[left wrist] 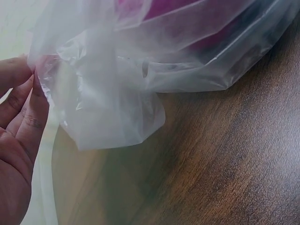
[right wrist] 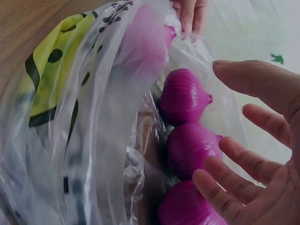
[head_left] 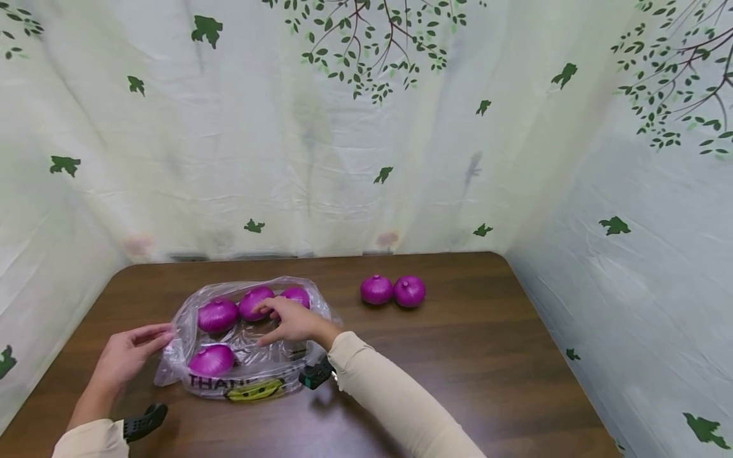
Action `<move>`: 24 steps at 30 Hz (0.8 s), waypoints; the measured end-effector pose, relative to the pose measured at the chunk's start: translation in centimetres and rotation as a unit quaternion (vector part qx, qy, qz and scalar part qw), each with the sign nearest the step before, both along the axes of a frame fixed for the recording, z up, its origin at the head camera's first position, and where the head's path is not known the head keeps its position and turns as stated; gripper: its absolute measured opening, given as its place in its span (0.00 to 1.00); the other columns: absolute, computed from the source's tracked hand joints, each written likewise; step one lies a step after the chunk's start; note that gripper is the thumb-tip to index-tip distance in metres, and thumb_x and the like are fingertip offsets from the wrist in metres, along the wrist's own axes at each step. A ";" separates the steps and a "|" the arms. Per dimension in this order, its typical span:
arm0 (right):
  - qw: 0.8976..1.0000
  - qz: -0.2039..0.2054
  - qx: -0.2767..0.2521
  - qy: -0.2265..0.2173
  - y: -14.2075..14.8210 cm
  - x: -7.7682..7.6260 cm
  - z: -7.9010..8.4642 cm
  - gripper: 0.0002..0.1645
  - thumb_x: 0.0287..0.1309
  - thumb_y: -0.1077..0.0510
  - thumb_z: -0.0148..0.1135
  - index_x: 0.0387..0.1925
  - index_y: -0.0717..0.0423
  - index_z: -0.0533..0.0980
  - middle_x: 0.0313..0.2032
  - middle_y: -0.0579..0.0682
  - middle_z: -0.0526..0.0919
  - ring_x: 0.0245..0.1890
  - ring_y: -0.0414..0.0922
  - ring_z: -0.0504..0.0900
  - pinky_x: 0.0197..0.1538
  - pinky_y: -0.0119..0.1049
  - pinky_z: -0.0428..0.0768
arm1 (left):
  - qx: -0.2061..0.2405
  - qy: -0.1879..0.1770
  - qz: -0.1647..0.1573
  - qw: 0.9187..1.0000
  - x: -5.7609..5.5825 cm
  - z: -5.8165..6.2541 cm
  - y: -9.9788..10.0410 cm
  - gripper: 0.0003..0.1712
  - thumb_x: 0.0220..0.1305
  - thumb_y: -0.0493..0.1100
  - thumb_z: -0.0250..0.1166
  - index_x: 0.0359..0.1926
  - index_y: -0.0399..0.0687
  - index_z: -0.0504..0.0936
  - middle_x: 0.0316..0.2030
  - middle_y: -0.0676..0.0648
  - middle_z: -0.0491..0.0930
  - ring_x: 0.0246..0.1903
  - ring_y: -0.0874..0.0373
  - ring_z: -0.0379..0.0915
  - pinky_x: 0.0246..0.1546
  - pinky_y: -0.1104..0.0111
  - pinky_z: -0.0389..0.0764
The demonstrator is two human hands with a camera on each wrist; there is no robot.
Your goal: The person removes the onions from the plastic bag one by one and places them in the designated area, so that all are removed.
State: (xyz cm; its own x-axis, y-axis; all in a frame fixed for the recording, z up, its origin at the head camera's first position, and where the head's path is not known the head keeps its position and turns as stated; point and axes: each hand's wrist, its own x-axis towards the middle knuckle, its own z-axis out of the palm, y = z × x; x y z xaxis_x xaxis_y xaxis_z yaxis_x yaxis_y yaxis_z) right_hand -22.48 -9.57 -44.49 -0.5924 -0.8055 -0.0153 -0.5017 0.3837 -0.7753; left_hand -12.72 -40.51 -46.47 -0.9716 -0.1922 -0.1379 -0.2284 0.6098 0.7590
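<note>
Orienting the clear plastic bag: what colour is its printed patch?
The printed patch is yellow-green and black, clearest in the right wrist view.

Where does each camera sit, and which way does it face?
Head: worn on the head, facing forward and down at the table; left hand, right hand, sleeves show.
Left wrist: on that wrist, facing the bag; left hand shows.
Right wrist: likewise, facing bagged onions; both hands show.
Wrist views share bag and left hand.

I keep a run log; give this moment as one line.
left hand: pinches bag | right hand: at bag mouth, holding nothing | in bag: four onions | table: two onions
</note>
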 end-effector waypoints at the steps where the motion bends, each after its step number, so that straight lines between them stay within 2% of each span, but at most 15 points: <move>1: 1.000 0.002 -0.002 -0.003 -0.2 0.0 0.0 0.36 0.50 0.57 0.74 0.60 0.58 0.71 0.57 0.55 0.75 0.57 0.47 0.75 0.58 0.27 0.70 | 0.000 0.000 0.001 1.000 0.0 0.0 -0.1 0.37 0.64 0.58 0.62 0.58 0.28 0.74 0.48 0.37 0.81 0.33 0.86 0.64 0.35 0.73 0.74; 8: 0.999 -0.003 -0.024 -0.044 -1.1 0.4 -0.2 0.35 0.50 0.59 0.74 0.60 0.58 0.71 0.58 0.55 0.76 0.57 0.47 0.75 0.58 0.28 0.71 | -0.003 0.009 -0.003 1.000 0.2 0.0 0.0 0.37 0.64 0.58 0.62 0.57 0.27 0.75 0.47 0.40 0.82 0.33 0.86 0.65 0.33 0.76 0.71; 12: 0.999 -0.003 -0.016 -0.046 -1.6 0.6 -0.2 0.34 0.50 0.59 0.74 0.59 0.57 0.72 0.57 0.55 0.76 0.56 0.46 0.76 0.58 0.28 0.71 | -0.002 0.009 0.000 1.000 0.2 0.0 0.0 0.37 0.64 0.58 0.62 0.56 0.27 0.75 0.46 0.41 0.82 0.33 0.86 0.64 0.32 0.77 0.71; 19: 0.998 -0.012 0.005 -0.053 -2.2 0.9 -0.4 0.33 0.50 0.58 0.74 0.58 0.55 0.73 0.57 0.53 0.77 0.54 0.44 0.77 0.55 0.26 0.72 | 0.000 0.002 0.000 1.000 -0.1 0.0 0.2 0.37 0.65 0.58 0.62 0.58 0.27 0.74 0.50 0.34 0.80 0.33 0.85 0.65 0.34 0.73 0.72; 24: 0.997 -0.001 0.009 -0.070 -2.8 1.3 -0.3 0.33 0.48 0.59 0.75 0.57 0.53 0.74 0.56 0.49 0.78 0.54 0.41 0.76 0.54 0.25 0.72 | 0.003 0.004 0.006 1.000 0.1 -0.1 0.1 0.37 0.64 0.57 0.62 0.57 0.26 0.74 0.47 0.40 0.82 0.32 0.85 0.65 0.33 0.75 0.71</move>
State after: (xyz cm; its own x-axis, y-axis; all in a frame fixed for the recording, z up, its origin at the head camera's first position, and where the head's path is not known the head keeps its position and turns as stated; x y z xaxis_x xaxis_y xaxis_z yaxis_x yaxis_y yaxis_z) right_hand -21.17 -12.37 -44.77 -0.5849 -0.8033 -0.1126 -0.3878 0.3988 -0.8310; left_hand -12.61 -40.36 -46.59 -0.9705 -0.2026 -0.1307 -0.2287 0.6020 0.7650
